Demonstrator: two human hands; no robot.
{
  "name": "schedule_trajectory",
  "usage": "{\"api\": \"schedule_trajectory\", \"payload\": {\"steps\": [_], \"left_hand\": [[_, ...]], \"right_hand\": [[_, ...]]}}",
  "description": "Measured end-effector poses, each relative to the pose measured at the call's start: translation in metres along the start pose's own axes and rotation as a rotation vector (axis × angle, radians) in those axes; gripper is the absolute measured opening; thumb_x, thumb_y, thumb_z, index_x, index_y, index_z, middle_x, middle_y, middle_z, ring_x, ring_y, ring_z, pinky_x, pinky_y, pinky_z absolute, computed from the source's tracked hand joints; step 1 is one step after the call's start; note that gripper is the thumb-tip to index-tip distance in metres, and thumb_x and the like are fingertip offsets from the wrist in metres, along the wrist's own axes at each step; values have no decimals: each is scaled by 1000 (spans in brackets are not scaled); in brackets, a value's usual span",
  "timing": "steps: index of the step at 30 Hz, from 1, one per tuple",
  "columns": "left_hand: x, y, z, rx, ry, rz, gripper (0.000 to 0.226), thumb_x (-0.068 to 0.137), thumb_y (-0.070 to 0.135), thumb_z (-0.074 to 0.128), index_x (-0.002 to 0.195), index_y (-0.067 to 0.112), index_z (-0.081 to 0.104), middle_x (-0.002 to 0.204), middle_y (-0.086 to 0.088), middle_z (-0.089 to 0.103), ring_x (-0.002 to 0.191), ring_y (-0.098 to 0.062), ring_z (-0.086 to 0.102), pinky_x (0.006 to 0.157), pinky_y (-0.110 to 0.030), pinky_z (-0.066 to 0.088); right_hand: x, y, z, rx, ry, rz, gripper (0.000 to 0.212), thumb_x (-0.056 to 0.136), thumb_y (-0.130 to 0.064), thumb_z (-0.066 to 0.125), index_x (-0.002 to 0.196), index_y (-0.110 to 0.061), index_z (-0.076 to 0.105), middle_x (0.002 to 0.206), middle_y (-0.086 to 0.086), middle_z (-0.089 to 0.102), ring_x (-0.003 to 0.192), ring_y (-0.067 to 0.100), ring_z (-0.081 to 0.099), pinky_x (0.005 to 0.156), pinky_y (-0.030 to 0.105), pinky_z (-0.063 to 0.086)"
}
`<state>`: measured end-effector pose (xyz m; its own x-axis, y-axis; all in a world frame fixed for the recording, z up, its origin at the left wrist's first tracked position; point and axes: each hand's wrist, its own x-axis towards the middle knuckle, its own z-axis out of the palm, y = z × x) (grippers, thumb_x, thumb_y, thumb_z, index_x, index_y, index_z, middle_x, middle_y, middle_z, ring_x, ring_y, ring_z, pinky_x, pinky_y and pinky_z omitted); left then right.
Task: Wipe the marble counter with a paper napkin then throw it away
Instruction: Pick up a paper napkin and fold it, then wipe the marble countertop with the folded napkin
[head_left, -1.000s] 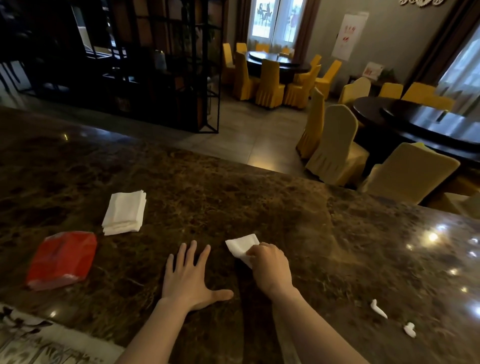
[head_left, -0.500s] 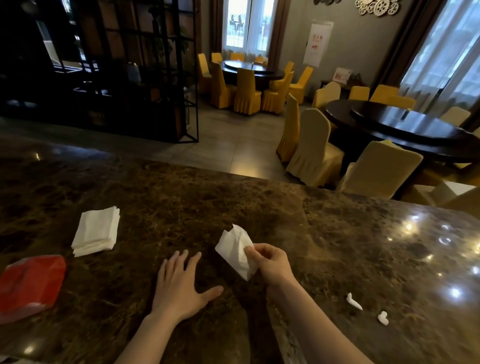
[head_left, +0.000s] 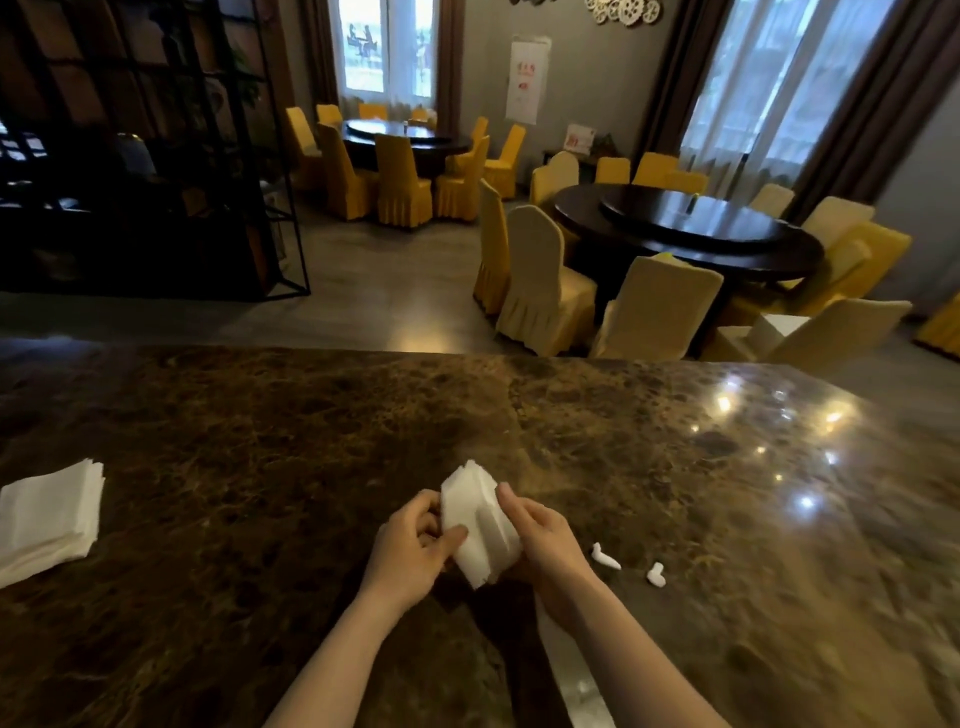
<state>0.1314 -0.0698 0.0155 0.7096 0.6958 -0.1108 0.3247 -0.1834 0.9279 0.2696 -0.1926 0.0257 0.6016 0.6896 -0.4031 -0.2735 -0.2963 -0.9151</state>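
Note:
A white paper napkin is held just above the brown marble counter, in front of me at the centre. My left hand grips its left edge with thumb and fingers. My right hand holds its right side from behind. The napkin is partly folded and tilted upright between both hands. No bin is in view.
A stack of white napkins lies at the counter's left edge. Two small white paper scraps lie right of my hands. Beyond the counter stand yellow-covered chairs, round dark tables and a black shelf frame.
My left hand lifted off the counter and took hold of the napkin, which my right hand raised. The view shifted right, so the red packet left the frame.

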Motion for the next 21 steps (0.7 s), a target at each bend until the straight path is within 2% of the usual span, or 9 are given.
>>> {"api": "schedule_trajectory", "payload": {"steps": [2, 4, 6, 8, 10, 13, 16, 19, 21], "left_hand": [[-1, 7, 11, 42, -37, 36, 13, 98, 24, 75, 107, 29, 67, 92, 0, 78, 82, -17, 77, 76, -48, 67], [0, 10, 20, 76, -27, 56, 14, 98, 22, 76, 109, 27, 68, 89, 0, 78, 79, -17, 76, 73, -47, 68], [2, 12, 30, 102, -14, 44, 21, 97, 24, 77, 116, 25, 68, 93, 1, 78, 81, -14, 75, 72, -41, 68], [2, 10, 38, 115, -4, 30, 33, 97, 30, 76, 126, 28, 62, 105, 5, 76, 91, -11, 74, 78, -34, 67], [3, 8, 44, 138, 4, 23, 51, 97, 40, 74, 142, 34, 51, 130, 3, 69, 112, -12, 67, 94, -34, 59], [1, -1, 47, 421, 3, 42, 79, 93, 64, 67, 157, 41, 28, 163, 1, 41, 147, -23, 41, 120, -49, 40], [-4, -14, 45, 754, -21, 79, 105, 81, 93, 47, 163, 40, 9, 175, 0, 12, 161, -23, 9, 133, -50, 9], [-12, -27, 43, 970, -13, 16, 118, 70, 105, 22, 164, 39, -7, 176, -2, -7, 161, -26, -12, 133, -52, -5], [-18, -35, 44, 1070, -33, -28, 122, 65, 107, 9, 163, 37, -14, 175, -5, -16, 160, -30, -19, 132, -55, -6]], "right_hand": [[-5, 5, -15, -67, 32, -52, 33, 84, -51, 77, 108, -28, 77, 108, 2, 77, 102, 25, 72, 84, 44, 63], [-8, 8, -28, -61, 81, -69, 22, 90, -32, 76, 110, -23, 75, 105, 2, 78, 98, 23, 74, 80, 39, 64], [-12, 11, -42, -21, 117, -47, 16, 95, -29, 71, 109, -23, 75, 103, 1, 79, 95, 19, 75, 80, 38, 64], [-15, 14, -52, 11, 132, -6, 16, 96, -31, 68, 110, -25, 74, 103, 0, 79, 94, 17, 76, 83, 42, 64], [-18, 16, -64, 24, 210, 15, 13, 98, -31, 67, 106, -26, 75, 100, 0, 79, 91, 17, 76, 79, 41, 65], [-26, 20, -97, -86, 519, -59, 15, 98, -27, 64, 93, -21, 76, 88, 2, 77, 83, 20, 72, 67, 38, 60], [-41, 22, -144, -348, 823, -201, 13, 96, -22, 63, 93, -18, 75, 88, 4, 76, 87, 27, 70, 79, 46, 58], [-52, 25, -169, -608, 947, -288, 15, 95, -16, 62, 104, -18, 74, 99, 5, 76, 91, 28, 69, 78, 38, 54], [-53, 32, -172, -754, 908, -349, 19, 93, -12, 64, 108, -17, 74, 107, 4, 75, 95, 27, 69, 77, 34, 51]]}}
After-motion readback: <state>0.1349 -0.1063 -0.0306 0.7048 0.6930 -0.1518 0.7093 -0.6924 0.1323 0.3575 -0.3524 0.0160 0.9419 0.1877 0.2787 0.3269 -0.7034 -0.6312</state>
